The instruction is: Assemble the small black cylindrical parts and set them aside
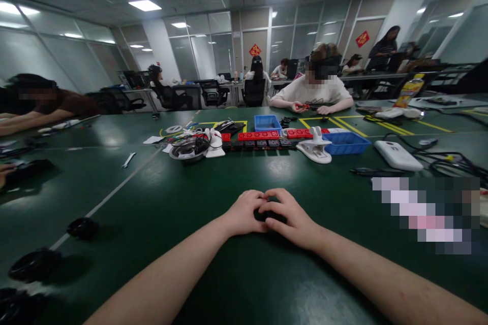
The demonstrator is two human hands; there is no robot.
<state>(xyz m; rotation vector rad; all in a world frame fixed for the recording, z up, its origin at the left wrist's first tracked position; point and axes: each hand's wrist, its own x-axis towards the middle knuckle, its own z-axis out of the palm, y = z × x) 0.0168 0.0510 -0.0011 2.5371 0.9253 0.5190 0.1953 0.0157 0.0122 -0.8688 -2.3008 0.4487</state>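
Observation:
A small black object (271, 216) lies low over the green table (213, 274), between my two hands. Its kind cannot be made out, since fingers cover much of it. My left hand (247, 212) is curled against its left side. From the right, my right hand (292, 217) has bent fingers over its top, with the thumb along the near edge. The fingertips of both hands meet at the far side. Off to the left lie several black coiled bundles, such as one coil (82, 227) beside the pale line on the table.
Beyond my hands stand a red power strip (259, 135), a blue bin (345, 143), a white clip stand (315, 148) and a bowl of cables (189, 151). A wrench (128, 160) lies left; a white box (397, 155) and loose cables lie right. A person (314, 86) sits opposite.

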